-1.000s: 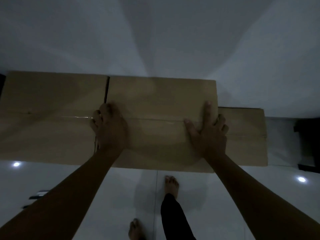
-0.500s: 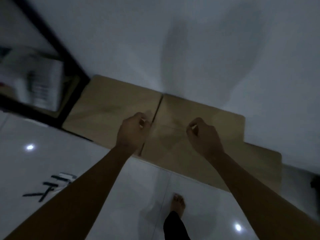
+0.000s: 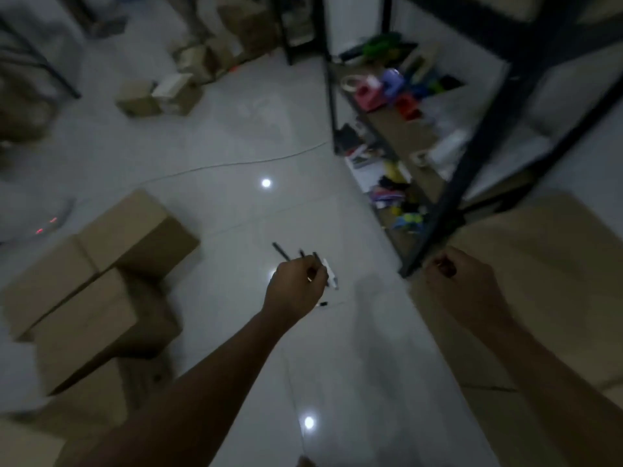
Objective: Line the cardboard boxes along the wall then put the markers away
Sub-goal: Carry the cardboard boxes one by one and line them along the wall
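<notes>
Looking down at a glossy pale floor (image 3: 236,156) in dim light, I am noting items from largest to smallest. Cardboard boxes along the wall (image 3: 546,281) are lying at my right, their flat tops beside the foot of a black metal rack (image 3: 472,156). The rack's lower shelves are carrying a jumble of coloured items, too blurred to identify. A second group of cardboard boxes (image 3: 101,281) is sitting stacked at my left, one resting across the others. Smaller cartons (image 3: 158,94) are standing farther off on the floor, and a thin cable (image 3: 236,163) is running across the tiles.

My left hand (image 3: 296,288) is hanging with fingers curled loosely inward; I cannot tell for certain whether they are pinching anything, since the markers (image 3: 303,261) are showing just past the knuckles. My right hand (image 3: 462,281) is hanging beside the rack's foot, fingers curled into a loose fist with nothing visible in it.

The markers are lying in a small cluster on the floor between the two box groups, partly covered from view by my left hand. One short dark piece (image 3: 323,304) is lying apart, just below the hand.
</notes>
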